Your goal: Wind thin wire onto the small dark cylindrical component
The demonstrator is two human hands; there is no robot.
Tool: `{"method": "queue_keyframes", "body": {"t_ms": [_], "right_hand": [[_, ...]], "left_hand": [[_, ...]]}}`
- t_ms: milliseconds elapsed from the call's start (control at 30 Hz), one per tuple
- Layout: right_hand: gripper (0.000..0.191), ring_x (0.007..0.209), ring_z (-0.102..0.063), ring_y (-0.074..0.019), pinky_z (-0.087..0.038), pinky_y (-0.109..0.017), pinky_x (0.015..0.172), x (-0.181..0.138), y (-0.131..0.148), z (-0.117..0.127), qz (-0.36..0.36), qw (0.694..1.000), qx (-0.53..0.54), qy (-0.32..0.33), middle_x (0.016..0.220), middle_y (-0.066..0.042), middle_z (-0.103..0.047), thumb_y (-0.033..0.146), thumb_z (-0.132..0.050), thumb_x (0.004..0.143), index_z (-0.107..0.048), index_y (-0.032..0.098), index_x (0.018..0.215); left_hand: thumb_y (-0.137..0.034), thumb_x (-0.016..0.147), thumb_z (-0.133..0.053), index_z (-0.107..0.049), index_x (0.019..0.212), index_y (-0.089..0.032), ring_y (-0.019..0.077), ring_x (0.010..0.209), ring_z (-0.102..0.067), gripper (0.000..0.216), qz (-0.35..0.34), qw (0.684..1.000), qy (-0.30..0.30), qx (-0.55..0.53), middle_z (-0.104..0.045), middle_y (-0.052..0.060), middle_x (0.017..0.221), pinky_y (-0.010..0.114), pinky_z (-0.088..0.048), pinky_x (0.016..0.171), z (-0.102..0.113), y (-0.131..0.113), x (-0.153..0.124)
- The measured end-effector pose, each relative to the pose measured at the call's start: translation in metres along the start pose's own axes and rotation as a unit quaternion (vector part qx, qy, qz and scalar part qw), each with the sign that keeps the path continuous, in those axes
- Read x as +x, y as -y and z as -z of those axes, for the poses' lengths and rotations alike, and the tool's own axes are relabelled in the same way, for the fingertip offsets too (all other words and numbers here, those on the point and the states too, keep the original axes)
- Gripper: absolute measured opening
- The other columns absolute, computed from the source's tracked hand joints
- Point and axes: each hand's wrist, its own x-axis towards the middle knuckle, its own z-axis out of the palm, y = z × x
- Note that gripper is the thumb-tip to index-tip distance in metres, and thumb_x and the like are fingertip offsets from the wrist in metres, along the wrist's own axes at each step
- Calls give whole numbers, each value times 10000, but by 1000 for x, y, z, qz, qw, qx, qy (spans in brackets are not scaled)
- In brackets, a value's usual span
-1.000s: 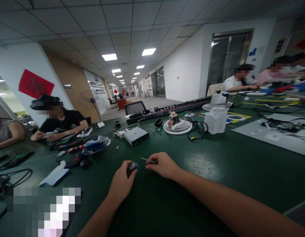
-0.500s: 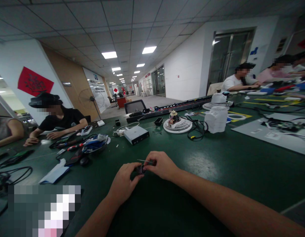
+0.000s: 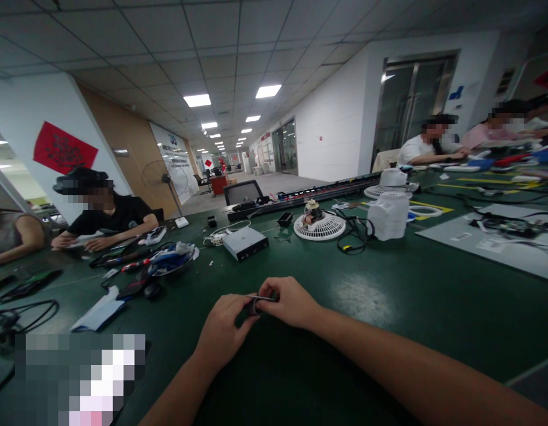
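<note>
Bench (image 3: 366, 367), green, dark-topped; nearest on it, two forearms, set toward the middle. Left hand (image 3: 219, 324): thumb and fingers pinched on a small dark round part (image 3: 252, 307), which is held just above the bench, between the two hands. Right hand (image 3: 294, 303): fingers curled, a thin metal rod (image 3: 258, 297) pinched between thumb and fingertips; the part's near end is apparently met by the same fingertips. Progress, as judged: part and rod are both in grip and brought together; no loosened piece is seen, the part is not yet set down, and whether the rod touches it cannot be told. Direction: the part's pale-rimmed end is turned right, toward the right hand, its long axis seemingly run from left to right, though much is covered by fingers; the rod is laid nearly level, crosswise, free tip pointed left. Beyond: one grey metal box (image 3: 246, 244), black face turned to the bench's near side; one white fan grille (image 3: 318, 229), motor exposed on top; one white plastic housing (image 3: 389, 216), stood to its right; co-workers seated farther off, at both sides.
</note>
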Motion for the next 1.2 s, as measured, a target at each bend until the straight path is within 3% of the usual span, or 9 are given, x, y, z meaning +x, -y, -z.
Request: {"method": "queue_keyframes", "body": {"t_ms": [233,433,667,867,1100,1200], "right_hand": [[222,733,-639,-151,-425,-254,624,0,3,5,-4,995,-93,-33,858,-15,-718,362,-598,861,-668,225,1021],[220,878,-621,-177,-439,-291,766,3,-8,20,68,985,-160,-11,943,-45,-705,204,-512,896,-699,205,1012],[230,902,-578,-180,-436,-291,787,3,-9,16,124,974,-189,0,944,-43,-692,215,-507,931,-701,203,1054],[241,855,-535,-205,-412,-320,748,5,-9,11,111,954,-279,-2,931,-59,-709,247,-488,954,-704,193,1045],[219,848,-532,-186,-389,-312,743,1,-4,13,161,952,-259,31,904,-49,-697,256,-507,941,-699,195,1026],[217,849,-529,-189,-385,-314,740,1,-3,14,138,951,-278,7,896,-54,-692,243,-502,942,-701,188,1009]], "left_hand": [[-287,815,-648,-658,1100,-244,250,995,-633,288,71,997,-14,3,-711,51,1067,419,-490,900,-1,4,6],[-302,801,-639,-660,1067,-248,233,947,-657,272,154,987,-47,1,-722,33,1015,392,-500,868,3,12,7],[-306,787,-642,-676,1057,-251,237,951,-652,277,147,989,-18,3,-723,31,1014,390,-495,858,4,5,7],[-297,796,-638,-674,1104,-259,247,983,-648,312,145,989,-21,22,-722,27,1070,398,-488,870,1,5,6],[-273,787,-651,-675,1084,-256,236,981,-647,298,146,989,-18,11,-725,16,1069,397,-483,895,2,5,7],[-265,789,-649,-678,1077,-257,236,973,-649,291,142,990,-12,16,-729,13,1062,401,-486,886,2,2,7]]}}
